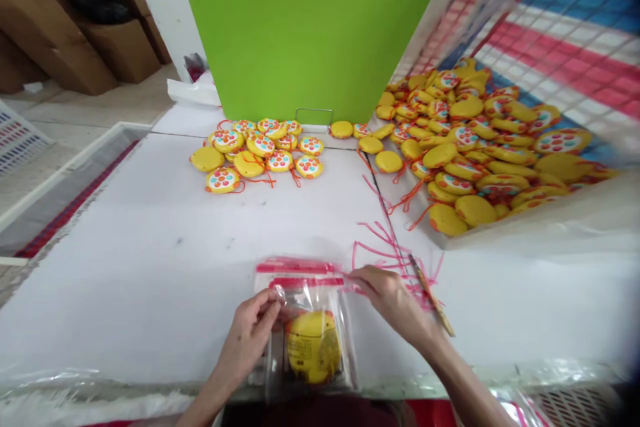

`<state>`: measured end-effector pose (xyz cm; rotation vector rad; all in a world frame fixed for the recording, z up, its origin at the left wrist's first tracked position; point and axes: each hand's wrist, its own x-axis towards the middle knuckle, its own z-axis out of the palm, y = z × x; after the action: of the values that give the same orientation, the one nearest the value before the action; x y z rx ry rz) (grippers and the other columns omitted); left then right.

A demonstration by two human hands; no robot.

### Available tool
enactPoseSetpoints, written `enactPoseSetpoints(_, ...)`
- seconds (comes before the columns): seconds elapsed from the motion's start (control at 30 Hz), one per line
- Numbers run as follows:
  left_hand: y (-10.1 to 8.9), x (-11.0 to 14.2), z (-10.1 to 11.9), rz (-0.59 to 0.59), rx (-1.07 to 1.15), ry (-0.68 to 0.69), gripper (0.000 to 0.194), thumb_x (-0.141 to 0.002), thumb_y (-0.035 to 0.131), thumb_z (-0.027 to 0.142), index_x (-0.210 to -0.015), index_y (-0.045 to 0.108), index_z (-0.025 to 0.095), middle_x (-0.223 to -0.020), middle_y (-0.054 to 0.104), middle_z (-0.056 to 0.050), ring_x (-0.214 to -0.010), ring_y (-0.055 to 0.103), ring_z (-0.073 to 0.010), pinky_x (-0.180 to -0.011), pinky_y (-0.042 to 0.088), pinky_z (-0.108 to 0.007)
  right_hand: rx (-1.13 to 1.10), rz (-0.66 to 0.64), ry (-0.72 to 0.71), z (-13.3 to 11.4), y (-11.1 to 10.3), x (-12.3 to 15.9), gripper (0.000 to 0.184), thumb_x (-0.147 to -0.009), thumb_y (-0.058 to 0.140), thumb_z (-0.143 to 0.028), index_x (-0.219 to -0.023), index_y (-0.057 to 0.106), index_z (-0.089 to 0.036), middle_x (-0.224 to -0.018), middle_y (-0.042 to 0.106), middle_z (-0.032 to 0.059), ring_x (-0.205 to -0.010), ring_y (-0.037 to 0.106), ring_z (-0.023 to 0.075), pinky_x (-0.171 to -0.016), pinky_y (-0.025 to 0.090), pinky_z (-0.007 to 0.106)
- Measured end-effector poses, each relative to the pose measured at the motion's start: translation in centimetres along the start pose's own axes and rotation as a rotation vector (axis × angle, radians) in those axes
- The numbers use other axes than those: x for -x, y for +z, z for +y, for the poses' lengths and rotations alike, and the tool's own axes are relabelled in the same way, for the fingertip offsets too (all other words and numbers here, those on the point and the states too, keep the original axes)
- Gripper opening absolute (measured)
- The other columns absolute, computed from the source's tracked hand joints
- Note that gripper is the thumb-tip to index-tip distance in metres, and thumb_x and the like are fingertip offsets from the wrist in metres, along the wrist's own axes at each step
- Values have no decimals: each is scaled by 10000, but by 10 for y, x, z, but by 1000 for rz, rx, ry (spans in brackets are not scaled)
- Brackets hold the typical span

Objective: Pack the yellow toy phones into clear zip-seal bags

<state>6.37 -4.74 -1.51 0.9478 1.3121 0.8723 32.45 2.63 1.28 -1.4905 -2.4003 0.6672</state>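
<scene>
A clear plastic bag point(305, 293) with a red adhesive strip lies on the white table point(150, 260) near the front edge. Inside it sits a round yellow toy point(313, 345), plain side up. My left hand point(250, 337) pinches the bag's left edge near the top. My right hand point(393, 300) pinches the red strip at the bag's top right corner. Both hands have their fingers closed on the bag.
A small cluster of yellow toys point(260, 150) with coloured dots lies mid-table. A big heap of the same toys point(480, 140) fills a plastic sheet at right. A green board point(310, 27) stands behind. Peeled pink strips point(385, 243) and a stick point(433, 297) lie beside my right hand.
</scene>
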Motion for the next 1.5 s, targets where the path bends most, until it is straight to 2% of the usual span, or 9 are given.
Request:
enactPoseSetpoints(0.1, -1, 0, -2, 9, -5, 4, 295, -817, 529, 441, -884, 602, 163, -822, 692, -77, -789, 649, -222, -697, 505, -301, 32, 117, 135, 20, -11, 19, 244, -847, 440, -187, -948, 662, -200, -938, 694, 62, -752, 643, 162, -735, 504, 302)
enactPoseSetpoints(0.2, -3, -1, -5, 1, -11, -3, 293, -822, 526, 434, -902, 604, 163, -822, 693, -80, -788, 648, -221, -697, 502, -298, -31, 115, 190, 12, -17, 30, 350, -779, 502, -185, -1103, 624, -235, -1087, 663, 56, -598, 597, 111, -648, 506, 271)
enactPoseSetpoints(0.4, -2, -1, -1, 2, -15, 10, 266, -823, 530, 405, -893, 605, 160, -845, 686, -82, -774, 638, -206, -707, 499, -301, -322, 4, 240, -28, 6, 4, 200, -773, 570, -263, -924, 683, -197, -714, 676, 1, -568, 553, 119, -561, 447, 230)
enactPoseSetpoints(0.57, 0, 2, 2, 20, -71, 52, 255, -836, 504, 406, -858, 601, 172, -819, 665, -62, -768, 617, -195, -724, 488, -291, -689, -164, 223, -20, 31, -14, 135, -737, 637, -270, -800, 647, -150, -684, 635, -9, -620, 561, 110, -582, 423, 213)
enactPoseSetpoints(0.73, -5, 3, -3, 89, -110, 44, 274, -832, 496, 435, -915, 569, 184, -818, 646, -42, -713, 591, -186, -666, 456, -265, -851, -139, 183, -14, 31, -4, 123, -764, 603, -246, -694, 585, -147, -620, 545, -37, -581, 493, 81, -567, 391, 199)
enactPoseSetpoints(1.13, -5, 7, -1, 84, -47, 58, 129, -757, 486, 217, -640, 449, 178, -590, 439, 42, -572, 426, -108, -542, 320, -204, -694, -149, 107, -15, 33, 11, 193, -748, 421, -115, -701, 601, -166, -610, 500, -17, -505, 416, 83, -487, 328, 204)
enactPoseSetpoints(1.23, -21, 9, 4, 128, -22, 49, 109, -730, 499, 182, -660, 416, 191, -562, 466, 52, -550, 473, -110, -532, 342, -201, -588, -139, 31, -18, 28, 9, 212, -733, 393, -93, -660, 576, -172, -708, 562, 12, -536, 451, 88, -509, 361, 207)
enactPoseSetpoints(1.33, -68, 11, 28, 326, -17, 165, 85, -761, 513, 211, -701, 457, 187, -650, 578, 12, -705, 600, -161, -648, 449, -249, -489, -79, 36, -14, 26, 8, 180, -780, 422, -161, -702, 581, -189, -680, 573, 2, -515, 456, 94, -486, 368, 203)
enactPoseSetpoints(1.5, -172, 6, 90, 1203, -186, 787, 156, -760, 567, 218, -888, 501, 161, -1059, 630, -73, -1015, 591, -194, -951, 411, -381, -384, -95, 69, -3, 25, 5, 180, -846, 473, -317, -857, 628, -225, -702, 641, 5, -602, 582, 129, -557, 464, 202)
